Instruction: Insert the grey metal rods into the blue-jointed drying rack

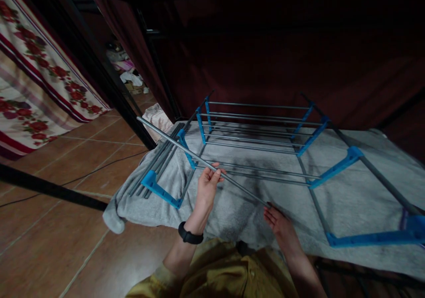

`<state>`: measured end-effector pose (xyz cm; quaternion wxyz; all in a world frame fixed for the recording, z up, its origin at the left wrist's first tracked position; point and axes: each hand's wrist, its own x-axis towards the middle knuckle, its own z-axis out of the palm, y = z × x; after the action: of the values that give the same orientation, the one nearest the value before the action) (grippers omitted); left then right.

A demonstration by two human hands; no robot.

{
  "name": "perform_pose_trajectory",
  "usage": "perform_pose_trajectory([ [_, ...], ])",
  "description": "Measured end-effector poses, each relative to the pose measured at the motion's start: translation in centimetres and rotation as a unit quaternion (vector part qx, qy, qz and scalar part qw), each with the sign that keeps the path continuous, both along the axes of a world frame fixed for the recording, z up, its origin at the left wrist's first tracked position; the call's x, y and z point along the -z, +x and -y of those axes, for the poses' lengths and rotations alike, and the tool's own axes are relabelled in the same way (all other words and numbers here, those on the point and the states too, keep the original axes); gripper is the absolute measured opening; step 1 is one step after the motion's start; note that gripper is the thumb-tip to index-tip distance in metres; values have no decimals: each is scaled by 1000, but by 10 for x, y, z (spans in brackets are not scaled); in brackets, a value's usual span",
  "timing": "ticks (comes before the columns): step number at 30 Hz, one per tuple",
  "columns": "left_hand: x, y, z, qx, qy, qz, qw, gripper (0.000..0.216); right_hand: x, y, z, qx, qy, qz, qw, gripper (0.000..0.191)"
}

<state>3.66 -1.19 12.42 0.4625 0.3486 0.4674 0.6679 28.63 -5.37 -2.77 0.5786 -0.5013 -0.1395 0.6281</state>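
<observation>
A grey metal rod [172,141] slants from upper left down to lower right above a grey blanket [358,200]. My left hand [207,188] is closed round the rod near its middle. My right hand [278,222] lies with fingers together at the rod's lower end, touching it. Behind the rod lies a rack of grey tubes with blue plastic brackets [262,129], resting on its side on the blanket. A loose blue bracket [159,188] and several grey tubes [156,163] lie at the blanket's left edge.
Brown floor tiles [66,227] spread to the left. A black bed-frame post [109,85] slants beside a flowered cloth [36,76]. Dark red curtain [299,54] hangs behind the rack. A black cable [99,167] crosses the tiles.
</observation>
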Motion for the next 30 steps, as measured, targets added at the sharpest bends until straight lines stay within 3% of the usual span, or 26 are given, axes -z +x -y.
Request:
perform_pose_trajectory([
  [12,11,9,0,15,-19,-22,999,35,-7,-28,12,-121,-3,-7,993,37],
  [21,29,26,5,37,-25,-32,998,30,-21,-49,17,-191,8,-13,981,43],
  [30,48,46,23,46,-52,-57,996,25,-31,-70,21,-213,16,-53,976,35],
])
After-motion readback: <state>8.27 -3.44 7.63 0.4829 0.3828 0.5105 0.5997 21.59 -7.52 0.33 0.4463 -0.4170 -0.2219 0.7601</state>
